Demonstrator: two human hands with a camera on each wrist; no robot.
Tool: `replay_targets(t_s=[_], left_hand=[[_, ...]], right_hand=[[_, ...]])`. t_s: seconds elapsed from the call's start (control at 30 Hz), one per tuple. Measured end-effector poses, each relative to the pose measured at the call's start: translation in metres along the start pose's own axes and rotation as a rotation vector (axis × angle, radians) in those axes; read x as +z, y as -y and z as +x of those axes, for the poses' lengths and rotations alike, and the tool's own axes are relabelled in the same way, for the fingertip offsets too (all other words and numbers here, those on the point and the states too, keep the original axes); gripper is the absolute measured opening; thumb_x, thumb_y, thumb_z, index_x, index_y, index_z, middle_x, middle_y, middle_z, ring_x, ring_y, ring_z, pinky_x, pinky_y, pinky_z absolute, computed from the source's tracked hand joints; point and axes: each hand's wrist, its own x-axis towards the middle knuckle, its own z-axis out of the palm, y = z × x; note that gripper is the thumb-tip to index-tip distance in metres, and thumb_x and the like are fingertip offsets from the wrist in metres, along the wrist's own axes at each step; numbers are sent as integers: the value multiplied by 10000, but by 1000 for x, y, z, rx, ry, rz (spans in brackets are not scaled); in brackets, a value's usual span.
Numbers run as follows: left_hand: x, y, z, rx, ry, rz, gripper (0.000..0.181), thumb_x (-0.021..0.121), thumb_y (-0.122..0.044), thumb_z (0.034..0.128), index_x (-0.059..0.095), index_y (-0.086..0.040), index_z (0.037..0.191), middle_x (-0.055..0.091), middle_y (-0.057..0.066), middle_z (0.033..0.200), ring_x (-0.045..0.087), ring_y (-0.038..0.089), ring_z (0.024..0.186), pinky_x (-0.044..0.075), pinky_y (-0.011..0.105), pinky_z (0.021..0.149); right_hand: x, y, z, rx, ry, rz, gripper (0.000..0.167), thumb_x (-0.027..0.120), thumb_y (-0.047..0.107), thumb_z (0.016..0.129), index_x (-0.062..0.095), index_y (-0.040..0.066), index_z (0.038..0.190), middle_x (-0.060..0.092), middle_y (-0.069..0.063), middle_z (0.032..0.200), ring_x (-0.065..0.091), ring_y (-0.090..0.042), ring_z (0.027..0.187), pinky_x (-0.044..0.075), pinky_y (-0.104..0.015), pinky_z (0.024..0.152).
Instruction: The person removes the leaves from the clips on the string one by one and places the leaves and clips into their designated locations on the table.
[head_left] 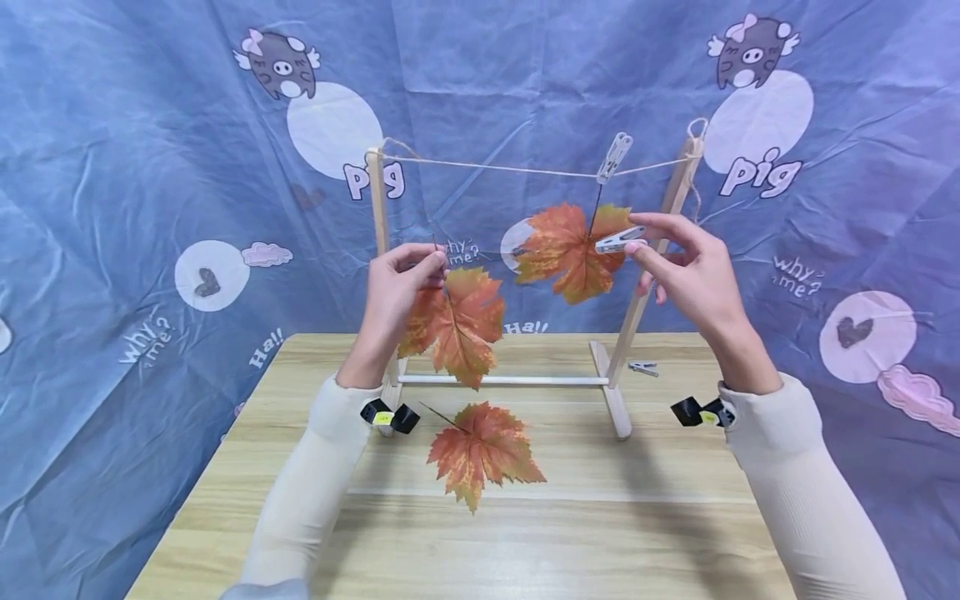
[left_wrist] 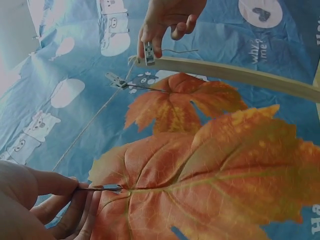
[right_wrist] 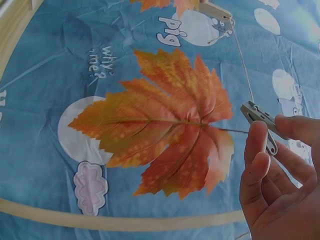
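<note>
My left hand pinches the thin stem of an orange-red artificial maple leaf, which hangs point down in front of the rack's left post. Between thumb and fingers, my right hand holds a pale clothespin, just in front of a second leaf. That leaf's stem is clipped to the string by another clothespin. A third leaf lies on the table with its stem pointing to the back left.
A wooden rack with a left post, a right post and a white lower bar stands on the wooden table. One more clothespin lies beside its right foot. Blue printed cloth hangs behind.
</note>
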Motion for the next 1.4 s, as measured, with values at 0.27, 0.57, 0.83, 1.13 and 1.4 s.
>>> replay_targets(t_s=[0.27, 0.57, 0.83, 1.13, 1.4], left_hand=[[-3, 11, -8, -18, 14, -51, 265, 717, -27, 1003, 687, 178, 1168, 737, 46, 858, 709, 107, 723, 651, 230, 692], [-5, 27, -21, -82, 27, -63, 280, 735, -51, 1001, 685, 168, 1168, 749, 57, 849, 741, 124, 708, 671, 263, 704], [-3, 41, -28, -136, 25, -97, 221, 724, -23, 999, 694, 154, 1129, 749, 62, 824, 747, 125, 683, 670, 262, 688], [-3, 56, -36, -206, 18, -96, 169, 711, -19, 1004, 700, 126, 1091, 744, 36, 814, 745, 121, 695, 664, 246, 695], [-4, 71, -41, -290, 6, -125, 95, 696, -2, 1008, 695, 79, 1058, 740, 32, 799, 745, 119, 685, 668, 256, 689]], right_hand=[[-7, -12, -9, 39, -5, -9, 325, 748, 154, 1009, 685, 90, 1322, 709, 106, 969, 657, -100, 528, 501, -218, 432], [-16, -29, -22, 94, 8, -60, 345, 711, 167, 1036, 667, 133, 1377, 674, 148, 1101, 675, -87, 575, 524, -222, 463], [-23, -42, -33, 143, 2, -113, 377, 726, 266, 1033, 680, 105, 1371, 663, 129, 1182, 666, -56, 570, 533, -218, 478], [-30, -60, -39, 204, 1, -113, 370, 744, 254, 1021, 686, 148, 1370, 661, 138, 843, 591, -51, 543, 470, -215, 455], [-36, -78, -45, 219, 28, -120, 329, 684, 208, 1056, 673, 82, 1360, 539, 59, 1033, 613, -19, 598, 467, -196, 452]])
